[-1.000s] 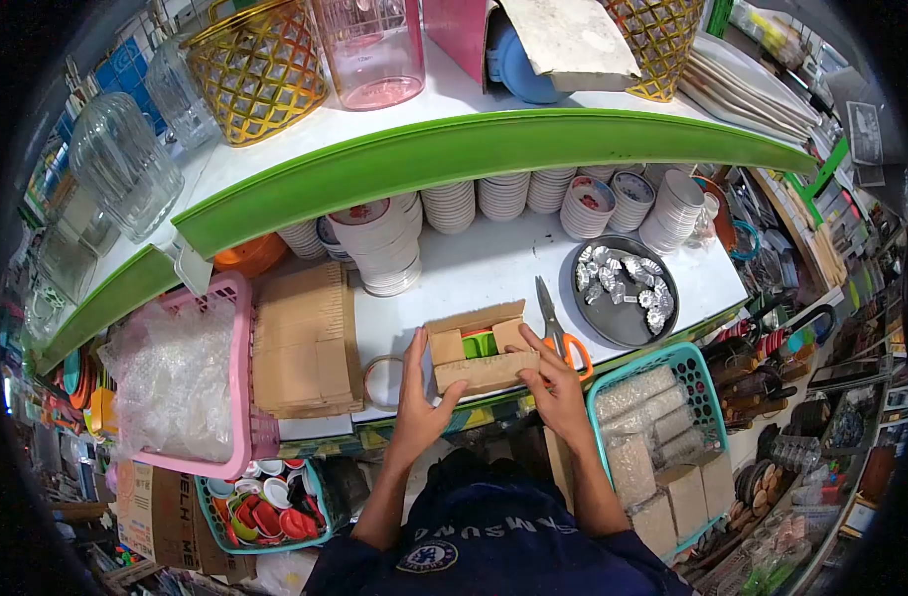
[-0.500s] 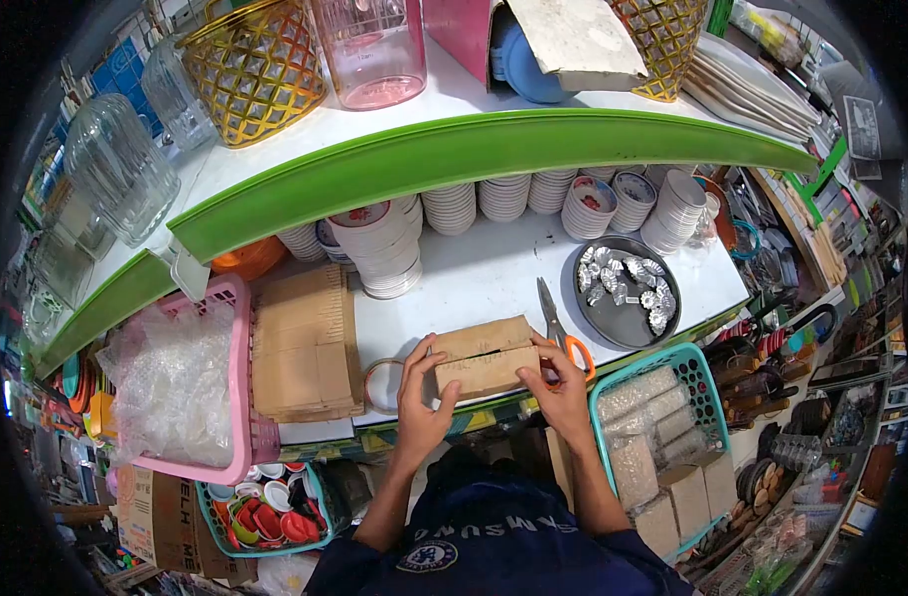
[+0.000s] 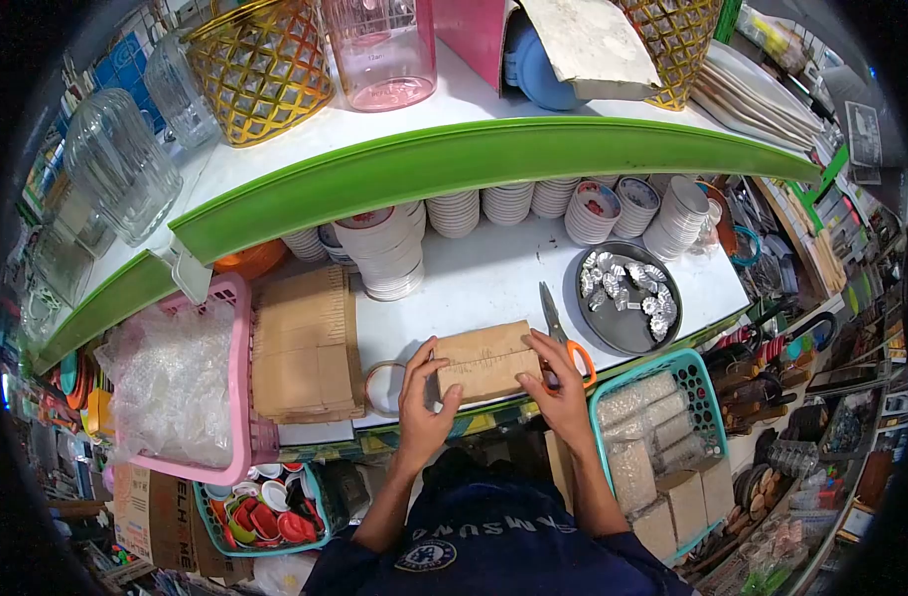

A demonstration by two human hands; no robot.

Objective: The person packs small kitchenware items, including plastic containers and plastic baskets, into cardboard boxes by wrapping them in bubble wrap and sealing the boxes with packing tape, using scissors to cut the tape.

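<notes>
A small brown cardboard box (image 3: 487, 360) sits at the front edge of the white shelf, its top flaps meeting along a jagged seam. My left hand (image 3: 424, 402) grips its left end, thumb at the front and fingers toward the back. At the opposite end, my right hand (image 3: 561, 392) holds the box the same way. Orange-handled scissors (image 3: 551, 313) lie just beyond my right hand, blades pointing away, handles partly covered by that hand. A roll of tape (image 3: 384, 387) rests beside my left hand. Flattened cardboard pieces (image 3: 305, 343) are stacked farther left.
A pink basket (image 3: 240, 397) of bubble wrap stands left. On the right, a teal basket (image 3: 710, 402) holds wrapped packs and small boxes. A dark round pan (image 3: 628, 323) carries small metal molds. Stacked white bowls (image 3: 389, 263) line the back, under a green-edged upper shelf (image 3: 493, 154).
The dark gap between the box's top flaps has closed, and the flaps now lie flat. Both hands stay at the box's ends. The view has shifted slightly.
</notes>
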